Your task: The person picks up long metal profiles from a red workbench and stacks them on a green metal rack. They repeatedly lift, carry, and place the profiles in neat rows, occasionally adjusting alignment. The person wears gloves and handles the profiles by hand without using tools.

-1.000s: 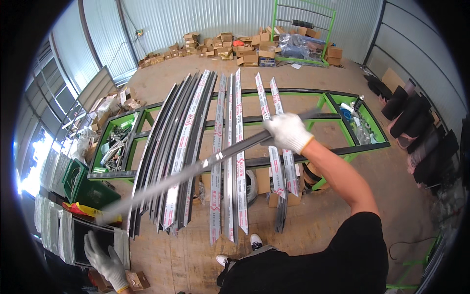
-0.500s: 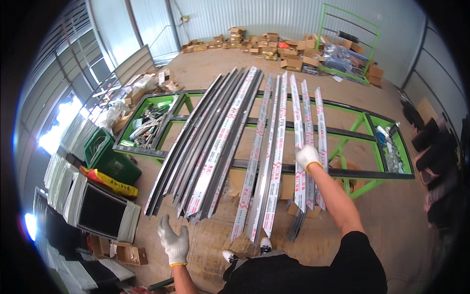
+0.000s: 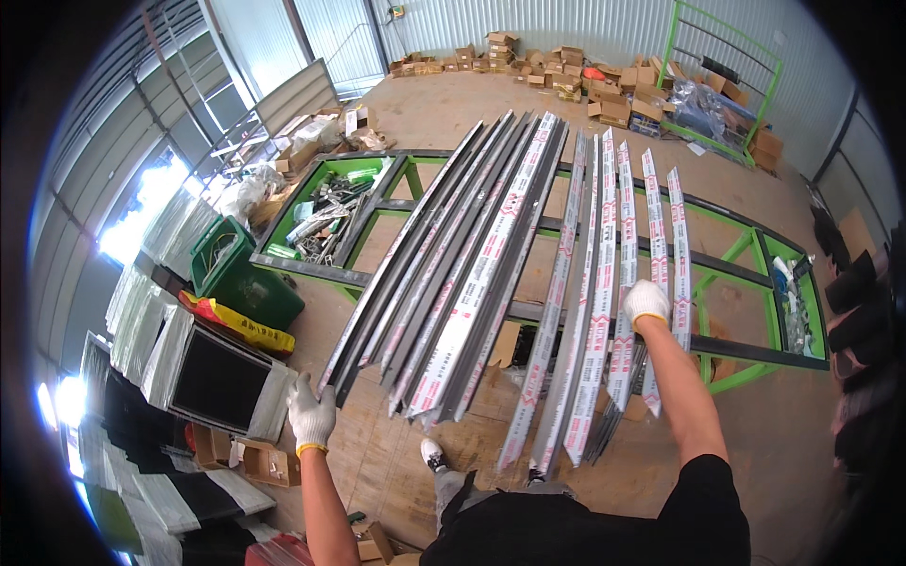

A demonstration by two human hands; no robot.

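Observation:
Long metal profile strips, many with printed protective film, lie across a green-framed bench [image 3: 731, 346], their near ends reaching past its front edge. My right hand [image 3: 647, 302], in a white knit glove, is closed on a film-covered strip [image 3: 658, 245] at the right of the spread. What the fingers grip beneath is partly hidden. My left hand [image 3: 310, 413], gloved alike, is raised at the near end of the leftmost dark strip [image 3: 377, 291]. Its fingers are apart, the thumb close to that end; I cannot tell whether it touches.
Bench trays at left [image 3: 330, 212] and right [image 3: 795, 302] hold small parts. To my left are a green bin [image 3: 241, 278], a yellow-red bag [image 3: 236, 324] and wrapped dark panels [image 3: 222, 373]. Cardboard boxes [image 3: 566, 71] line the back wall; dark rolls [image 3: 854, 292] stand right.
My left hand has moved up and left to the leftmost strip's near end, its fingers less spread. My right hand stays on the right-hand strips. The whole view has shifted.

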